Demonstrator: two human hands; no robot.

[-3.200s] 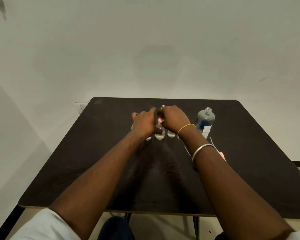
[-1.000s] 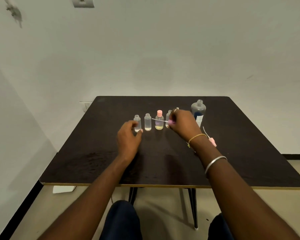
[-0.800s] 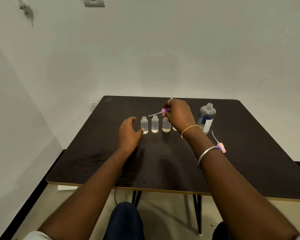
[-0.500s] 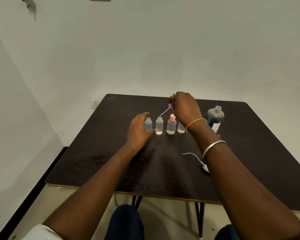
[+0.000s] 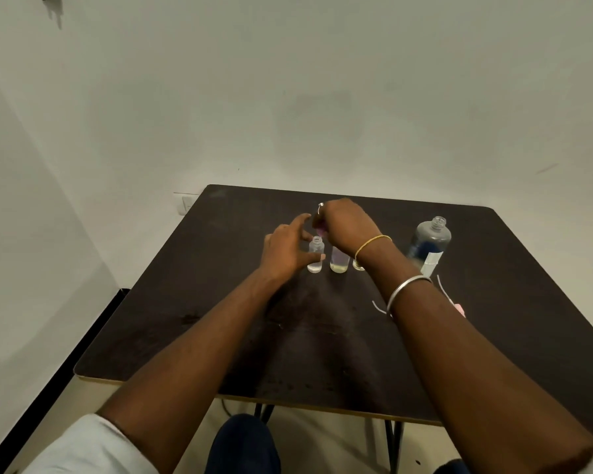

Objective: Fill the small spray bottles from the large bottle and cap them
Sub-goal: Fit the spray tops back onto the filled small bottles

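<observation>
Three small clear bottles stand in a row mid-table: an uncapped one [image 5: 315, 249], a middle one [image 5: 339, 263] and a right one [image 5: 358, 266], the last two partly hidden by my right wrist. My right hand [image 5: 348, 224] pinches a pink spray cap [image 5: 321, 230] just above the uncapped bottle's neck. My left hand [image 5: 286, 248] is spread beside that bottle, thumb tip against its front. It may hide another bottle behind it. The large clear bottle [image 5: 430, 241] stands uncapped to the right.
On the dark table [image 5: 220, 319], right of my right forearm, lies a loose pink spray cap [image 5: 459, 307] with its white tube. Another white tube [image 5: 377, 306] shows left of my bracelet. The wall stands close behind the table.
My right hand has carried the pink spray cap left and down, over the uncapped bottle. My left hand has shifted right, up against that bottle, covering the leftmost one.
</observation>
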